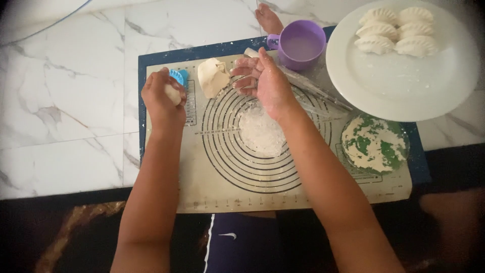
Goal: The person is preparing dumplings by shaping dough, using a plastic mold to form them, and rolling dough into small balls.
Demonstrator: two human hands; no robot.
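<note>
Head view: my left hand (162, 97) curls around a small dough ball (174, 94), soft and sticky; my right hand (263, 81) hovers spread, empty, floury.

White marble-veined floor tiles (76, 101), grey grout lines; dark patterned rug (76, 222) at near edge.

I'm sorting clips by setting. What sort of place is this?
Probably a home floor used for dumpling making: a beige silicone pastry mat with printed circles lies on white marble-look floor tiles, a bare foot beside it, and a round white plate holds folded dumplings.
</note>
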